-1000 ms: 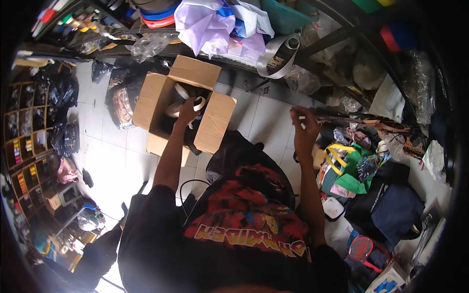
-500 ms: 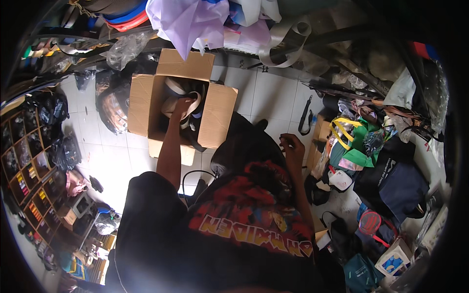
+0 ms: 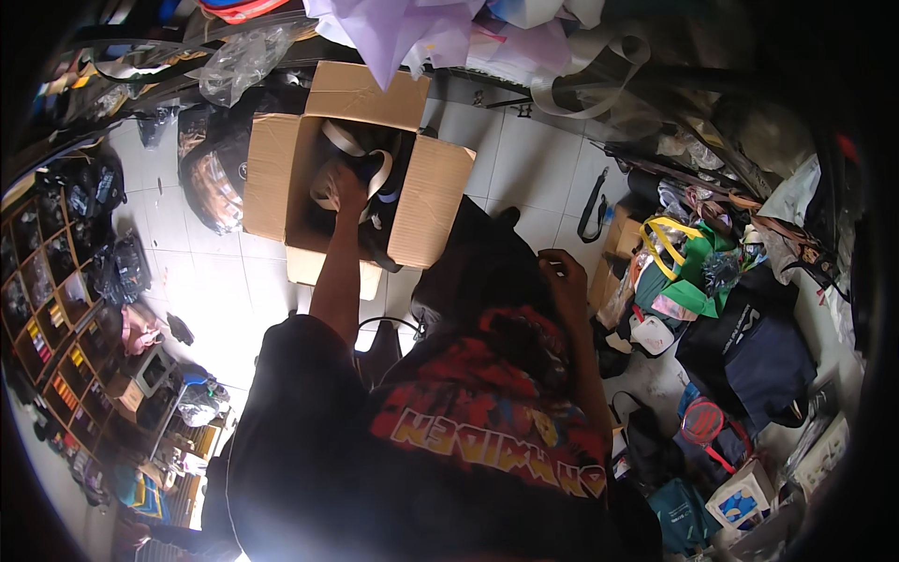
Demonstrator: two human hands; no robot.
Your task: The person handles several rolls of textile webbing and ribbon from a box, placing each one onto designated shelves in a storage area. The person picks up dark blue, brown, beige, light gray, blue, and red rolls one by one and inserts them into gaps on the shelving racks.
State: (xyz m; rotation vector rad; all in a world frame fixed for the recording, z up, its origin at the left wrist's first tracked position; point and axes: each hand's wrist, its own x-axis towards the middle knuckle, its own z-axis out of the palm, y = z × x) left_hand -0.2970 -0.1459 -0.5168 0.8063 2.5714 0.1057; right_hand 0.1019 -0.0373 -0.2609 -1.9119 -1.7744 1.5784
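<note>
An open cardboard box stands on the floor in front of me, its flaps folded outward. My left hand reaches down into it, with fingers closed around part of a cream webbing strap that loops inside. The fingertips are partly hidden by the hand itself. Other dark straps and pieces lie deeper in the box, too shaded to name. Over my right knee, my right hand hangs with loosely bent fingers, somewhat apart, and I see nothing held in it.
Left of the box sits a plastic-wrapped bundle. A compartment shelf lines the left side. To the right lie a green bag with yellow handles, a dark bag and a red round-headed item. Purple fabric hangs over the far edge.
The view has shifted slightly, and the box appears higher. My left hand has moved a little within the box. The fingers of my right hand have curled more.
</note>
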